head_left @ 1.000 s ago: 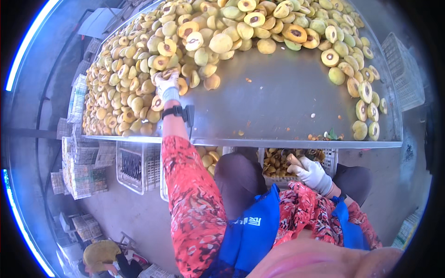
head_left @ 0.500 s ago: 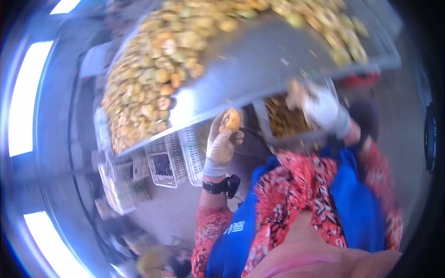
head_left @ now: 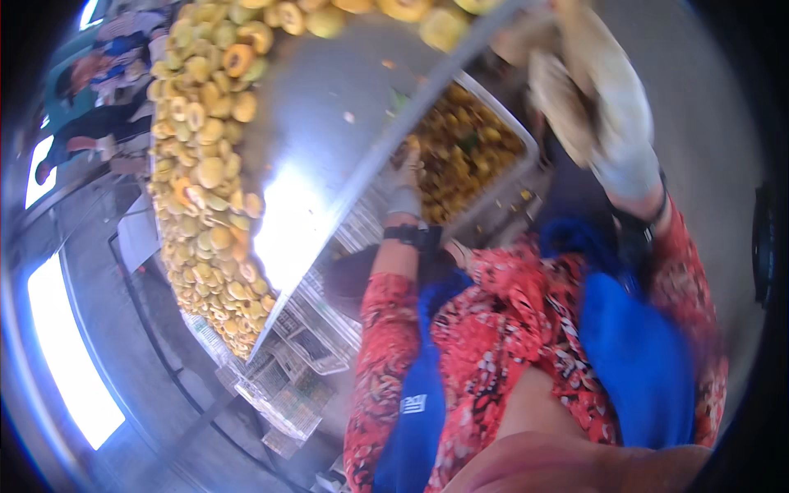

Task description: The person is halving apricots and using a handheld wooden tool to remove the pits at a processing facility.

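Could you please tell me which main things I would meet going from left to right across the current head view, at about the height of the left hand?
Heap of halved fruit, bare metal tabletop, gloved left hand, crate of fruit pieces, gloved right hand, which is blurred.

Table [head_left: 308, 115], grey metal, shiny, straight near edge; thereon: yellow-green fruit [head_left: 209, 172], many halved, massed along left and far sides; small pale and orange scraps [head_left: 349, 117] on bare surface
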`<action>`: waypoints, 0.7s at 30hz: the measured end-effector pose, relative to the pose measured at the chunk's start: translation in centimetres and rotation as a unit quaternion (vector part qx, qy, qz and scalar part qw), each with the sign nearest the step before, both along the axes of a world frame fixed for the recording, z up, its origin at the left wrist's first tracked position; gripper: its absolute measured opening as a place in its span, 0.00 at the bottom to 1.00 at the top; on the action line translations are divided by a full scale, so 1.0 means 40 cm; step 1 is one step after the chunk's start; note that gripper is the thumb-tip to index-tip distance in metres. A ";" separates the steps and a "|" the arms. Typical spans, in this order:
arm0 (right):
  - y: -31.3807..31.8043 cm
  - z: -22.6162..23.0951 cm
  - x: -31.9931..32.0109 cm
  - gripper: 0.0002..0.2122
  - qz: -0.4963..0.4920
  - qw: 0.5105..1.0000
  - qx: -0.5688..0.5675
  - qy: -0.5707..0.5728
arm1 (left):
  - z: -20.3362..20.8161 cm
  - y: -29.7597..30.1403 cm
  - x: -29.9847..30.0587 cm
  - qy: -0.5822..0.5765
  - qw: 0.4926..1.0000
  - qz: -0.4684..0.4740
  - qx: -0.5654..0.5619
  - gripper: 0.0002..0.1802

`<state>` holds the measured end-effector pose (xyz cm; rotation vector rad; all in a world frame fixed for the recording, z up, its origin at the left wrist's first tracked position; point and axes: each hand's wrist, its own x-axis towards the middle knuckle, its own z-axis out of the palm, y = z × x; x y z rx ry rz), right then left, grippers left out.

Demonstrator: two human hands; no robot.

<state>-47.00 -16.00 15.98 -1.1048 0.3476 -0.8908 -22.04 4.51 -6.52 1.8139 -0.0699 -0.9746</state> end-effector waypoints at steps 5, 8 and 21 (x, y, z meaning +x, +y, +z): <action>-0.023 -0.030 -0.082 0.24 -0.102 0.991 0.089 0.023 | -0.164 -0.179 0.047 -0.094 0.993 0.047 0.049 0.17; -0.037 -0.104 -0.083 0.23 -0.090 0.989 0.115 -0.009 | -0.193 -0.155 0.097 -0.077 0.989 0.111 0.064 0.16; -0.042 -0.057 -0.016 0.18 0.189 0.963 0.091 -0.171 | -0.209 -0.177 -0.019 0.505 0.743 0.386 -0.208 0.17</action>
